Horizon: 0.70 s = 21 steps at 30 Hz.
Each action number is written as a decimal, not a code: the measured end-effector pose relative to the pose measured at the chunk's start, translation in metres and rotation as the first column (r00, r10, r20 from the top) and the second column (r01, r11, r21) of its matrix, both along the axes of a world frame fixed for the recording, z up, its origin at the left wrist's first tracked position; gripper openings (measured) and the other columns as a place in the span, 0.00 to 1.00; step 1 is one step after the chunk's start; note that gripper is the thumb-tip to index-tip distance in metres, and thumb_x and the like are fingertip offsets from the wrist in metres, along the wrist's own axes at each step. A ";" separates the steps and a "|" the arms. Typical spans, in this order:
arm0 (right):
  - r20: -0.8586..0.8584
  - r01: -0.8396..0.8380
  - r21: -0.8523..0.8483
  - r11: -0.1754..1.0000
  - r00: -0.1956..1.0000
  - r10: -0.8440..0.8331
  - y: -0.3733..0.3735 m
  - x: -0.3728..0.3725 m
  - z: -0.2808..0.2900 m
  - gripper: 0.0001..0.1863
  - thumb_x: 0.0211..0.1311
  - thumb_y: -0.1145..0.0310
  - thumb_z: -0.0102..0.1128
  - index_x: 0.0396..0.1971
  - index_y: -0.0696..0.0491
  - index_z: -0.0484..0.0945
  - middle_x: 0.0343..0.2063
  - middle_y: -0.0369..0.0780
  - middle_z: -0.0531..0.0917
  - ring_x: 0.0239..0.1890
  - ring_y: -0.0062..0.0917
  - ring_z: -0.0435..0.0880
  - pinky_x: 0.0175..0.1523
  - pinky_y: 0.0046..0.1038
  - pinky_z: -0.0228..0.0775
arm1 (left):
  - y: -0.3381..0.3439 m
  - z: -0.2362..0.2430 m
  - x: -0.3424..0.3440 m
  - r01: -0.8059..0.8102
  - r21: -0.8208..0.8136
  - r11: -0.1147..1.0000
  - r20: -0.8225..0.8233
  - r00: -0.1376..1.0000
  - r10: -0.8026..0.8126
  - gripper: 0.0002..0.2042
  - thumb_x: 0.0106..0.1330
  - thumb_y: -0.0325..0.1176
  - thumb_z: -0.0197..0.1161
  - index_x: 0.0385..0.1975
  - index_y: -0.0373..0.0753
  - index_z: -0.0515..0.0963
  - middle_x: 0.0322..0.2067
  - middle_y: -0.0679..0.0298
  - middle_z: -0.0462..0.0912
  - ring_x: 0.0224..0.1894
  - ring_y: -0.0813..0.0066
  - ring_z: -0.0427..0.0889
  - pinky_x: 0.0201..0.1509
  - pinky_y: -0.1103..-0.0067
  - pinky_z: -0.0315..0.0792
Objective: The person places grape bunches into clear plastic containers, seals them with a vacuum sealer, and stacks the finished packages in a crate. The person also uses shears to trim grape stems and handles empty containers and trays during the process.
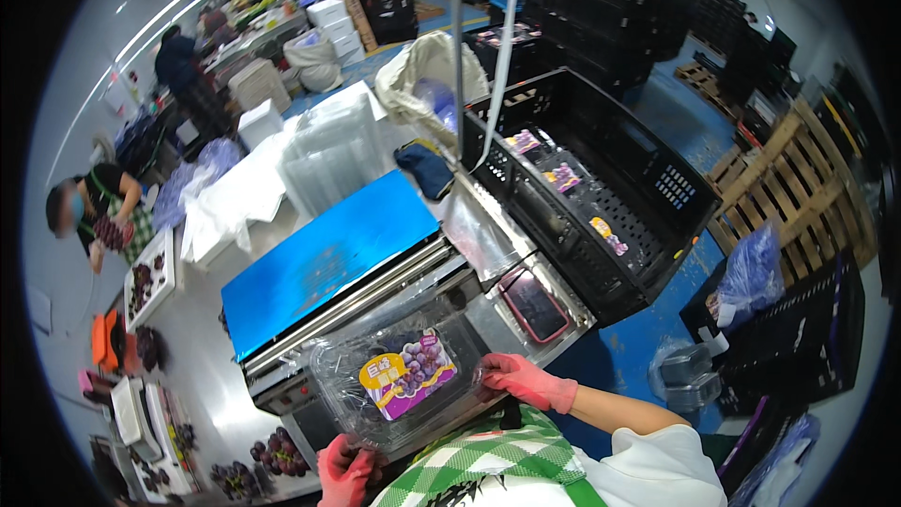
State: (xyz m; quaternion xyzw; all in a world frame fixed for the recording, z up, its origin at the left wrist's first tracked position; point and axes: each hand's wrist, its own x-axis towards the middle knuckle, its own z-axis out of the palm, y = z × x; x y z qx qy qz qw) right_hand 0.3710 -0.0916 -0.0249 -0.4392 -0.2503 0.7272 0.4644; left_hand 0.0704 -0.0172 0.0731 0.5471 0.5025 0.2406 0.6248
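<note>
In front of my body lies a clear plastic box (340, 377) under wrinkled, see-through film, with a purple and yellow label (408, 374) picturing grapes on top. What is inside the box is hard to make out. My right hand (526, 382), in a pink-red glove, pinches the film at the box's right end. At the near left corner my left hand (345, 471), gloved alike, is closed on the film edge. Just beyond the box stands a wrapping machine with metal bars and a flat blue plate (328, 258).
A black crate (648, 268) with several labelled packs stands right of the machine, behind a phone (533, 305). Stacked clear trays (328, 155) lie beyond the plate. Loose grapes (280, 453) and a scale (136, 413) are at left. A co-worker (117, 197) holds grapes at far left.
</note>
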 end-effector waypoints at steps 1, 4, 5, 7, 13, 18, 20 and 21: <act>-0.121 0.087 0.041 0.995 0.989 -0.081 -0.001 0.004 0.004 0.19 0.59 0.60 0.56 0.47 0.53 0.67 0.43 0.43 0.75 0.47 0.27 0.75 0.52 0.31 0.68 | 0.010 0.009 -0.002 0.271 0.039 0.962 0.071 0.959 -0.273 0.14 0.64 0.38 0.55 0.45 0.37 0.70 0.25 0.59 0.71 0.23 0.73 0.69 0.28 0.75 0.69; -0.543 0.298 0.098 0.950 0.816 -0.200 0.001 0.012 0.044 0.27 0.57 0.49 0.55 0.51 0.49 0.65 0.51 0.42 0.69 0.56 0.30 0.68 0.60 0.39 0.60 | 0.020 0.042 0.040 0.228 0.233 0.945 -0.026 0.973 -0.229 0.08 0.58 0.33 0.61 0.29 0.34 0.73 0.18 0.64 0.78 0.16 0.81 0.73 0.19 0.85 0.65; -0.713 0.322 0.096 0.942 0.682 -0.161 0.010 0.014 0.065 0.30 0.56 0.44 0.54 0.54 0.46 0.63 0.55 0.41 0.66 0.59 0.31 0.65 0.62 0.42 0.56 | 0.023 0.044 0.056 0.286 0.338 0.897 0.019 0.950 -0.310 0.07 0.58 0.32 0.60 0.29 0.35 0.73 0.18 0.64 0.77 0.16 0.80 0.72 0.18 0.84 0.64; -0.728 0.538 0.251 0.805 0.653 -0.209 0.014 0.021 0.072 0.36 0.55 0.40 0.51 0.60 0.43 0.55 0.59 0.39 0.62 0.60 0.33 0.64 0.62 0.44 0.55 | 0.033 0.032 0.099 0.401 0.526 0.750 0.110 0.842 -0.527 0.05 0.58 0.30 0.58 0.27 0.35 0.72 0.17 0.65 0.75 0.14 0.79 0.70 0.18 0.81 0.62; -0.815 0.808 0.274 0.522 0.483 -0.319 0.038 0.091 0.071 0.35 0.59 0.41 0.46 0.62 0.42 0.56 0.59 0.31 0.64 0.60 0.25 0.62 0.63 0.32 0.54 | 0.030 0.040 0.226 0.668 0.678 0.307 -0.311 0.639 -0.703 0.11 0.53 0.28 0.62 0.36 0.37 0.72 0.24 0.60 0.74 0.23 0.67 0.76 0.28 0.77 0.70; -0.523 0.879 0.374 0.297 0.464 -0.715 0.017 0.208 0.102 0.38 0.56 0.41 0.52 0.60 0.51 0.59 0.56 0.39 0.69 0.55 0.32 0.69 0.60 0.35 0.61 | 0.034 0.014 0.233 0.765 0.421 0.488 -0.127 0.582 -0.803 0.19 0.56 0.29 0.61 0.47 0.35 0.68 0.34 0.60 0.77 0.36 0.75 0.78 0.39 0.80 0.72; -0.482 0.885 0.378 0.273 0.440 -0.758 0.011 0.277 0.073 0.36 0.55 0.44 0.55 0.59 0.49 0.61 0.54 0.38 0.70 0.53 0.32 0.71 0.59 0.34 0.62 | 0.040 -0.004 0.219 0.729 0.394 0.561 -0.103 0.641 -0.761 0.20 0.56 0.32 0.62 0.48 0.35 0.67 0.34 0.60 0.77 0.37 0.74 0.78 0.39 0.78 0.73; -0.464 0.901 0.367 0.230 0.392 -0.794 0.008 0.312 0.053 0.34 0.54 0.45 0.57 0.58 0.48 0.62 0.53 0.37 0.71 0.52 0.32 0.71 0.58 0.34 0.63 | 0.041 -0.012 0.212 0.674 0.405 0.618 -0.084 0.700 -0.709 0.19 0.57 0.32 0.62 0.47 0.35 0.67 0.34 0.60 0.78 0.36 0.74 0.78 0.39 0.78 0.72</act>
